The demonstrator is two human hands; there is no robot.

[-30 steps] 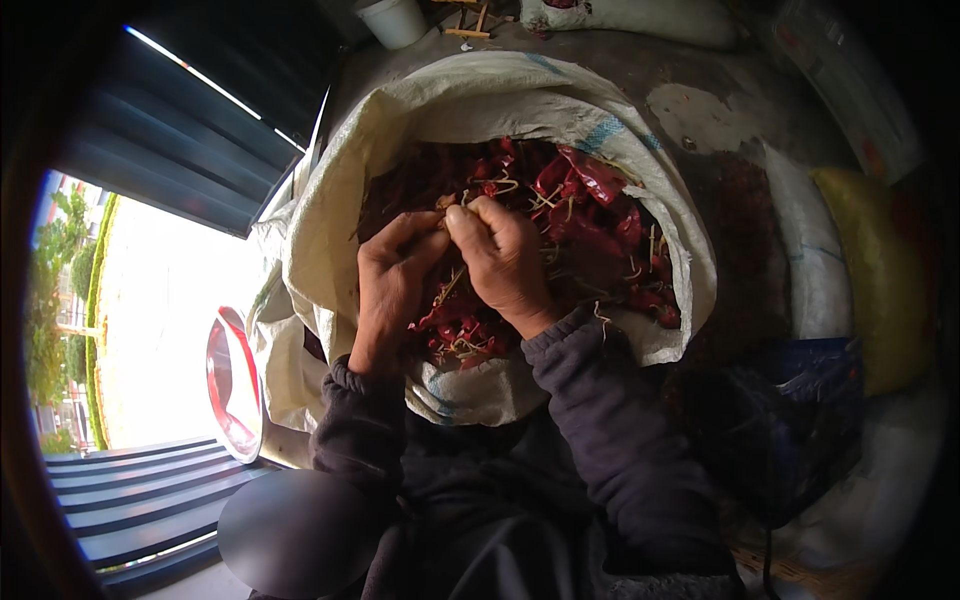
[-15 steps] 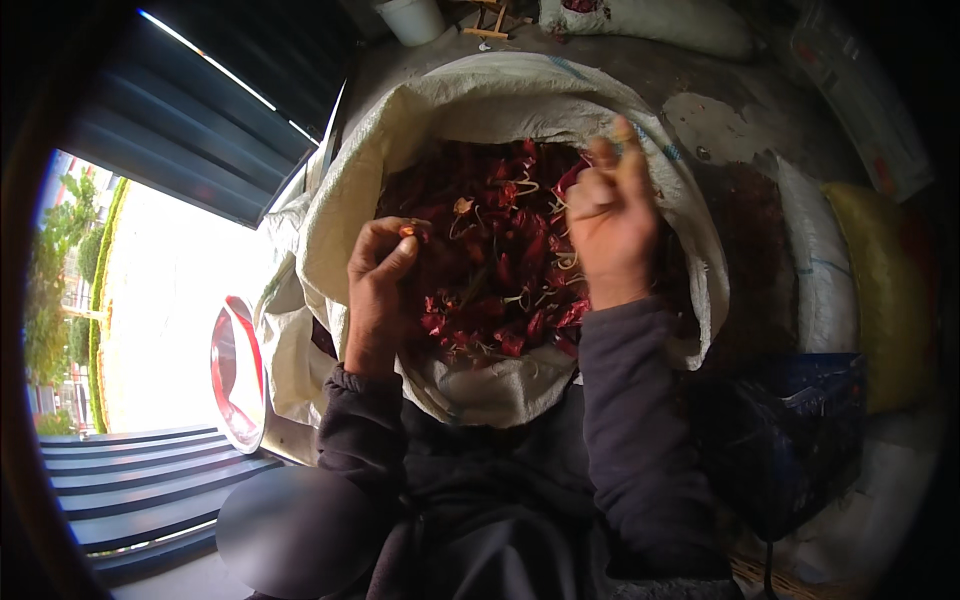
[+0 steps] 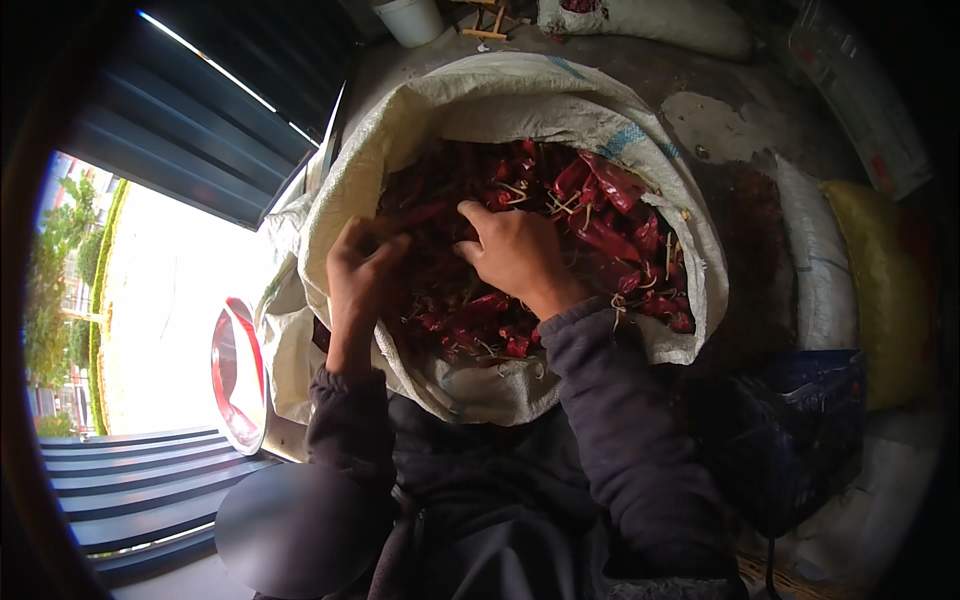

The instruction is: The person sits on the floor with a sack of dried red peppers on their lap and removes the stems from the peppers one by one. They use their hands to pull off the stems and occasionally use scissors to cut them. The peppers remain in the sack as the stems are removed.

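Observation:
A large white woven sack (image 3: 335,185) stands before me with its mouth rolled open. Dried red chili peppers (image 3: 610,235) with pale stems fill it. My left hand (image 3: 355,270) is over the sack's left side, its fingers curled closed and partly blurred. A dark red chili pepper (image 3: 418,213) appears to stick out from those fingers, smeared by motion. My right hand (image 3: 520,255) is over the middle of the peppers, thumb and forefinger apart and pointing left toward my other hand. Nothing shows between them; its other fingers are mostly hidden.
Right of the sack lie a white sack (image 3: 815,255), a yellow sack (image 3: 870,290) and a dark blue bag (image 3: 800,430). A white bucket (image 3: 410,20) and another full sack (image 3: 660,25) are at the back. A red-rimmed round object (image 3: 238,375) stands left, beside the bright opening.
My right hand has come down and left from the sack's right side, uncovering the peppers there. My left hand has shifted slightly left and lower. The right hand's raised, bent fingers have opened.

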